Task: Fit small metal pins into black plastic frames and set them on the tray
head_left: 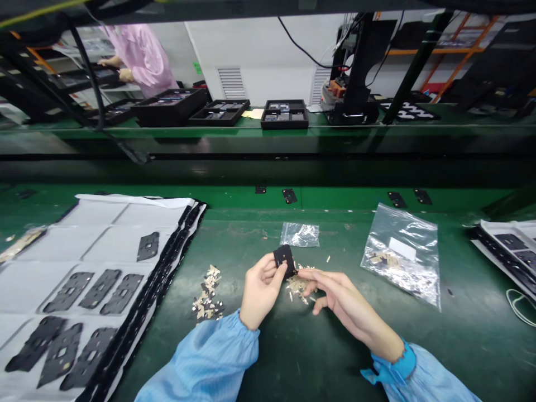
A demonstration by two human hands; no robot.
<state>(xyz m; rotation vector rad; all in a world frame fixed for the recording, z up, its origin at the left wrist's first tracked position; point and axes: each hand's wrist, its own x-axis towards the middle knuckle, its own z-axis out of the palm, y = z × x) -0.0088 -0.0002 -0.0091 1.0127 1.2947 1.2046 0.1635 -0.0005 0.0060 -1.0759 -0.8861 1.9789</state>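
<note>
My left hand (262, 285) is closed on a small flat black plate (283, 258), with the thumb across its face. The plate is tilted up and has tiny holes. My right hand (330, 290) is stretched out with its fingers apart, and its index fingertip meets the plate's lower right corner. Whether a tiny piece sits under that fingertip I cannot make out. Beneath the right fingers lies a pile of small beige pieces (296, 286), partly hidden. Left of my left hand is another heap of beige and dark pieces (208, 296).
A white-lined tray (96, 245) at the left bears several black plates. Behind my hands lies a small clear bag (300, 234); a larger zip bag (402, 251) with pieces is at the right. Loose black plates (289, 195) lie along the back. A person in pink (142, 58) works beyond the shelf.
</note>
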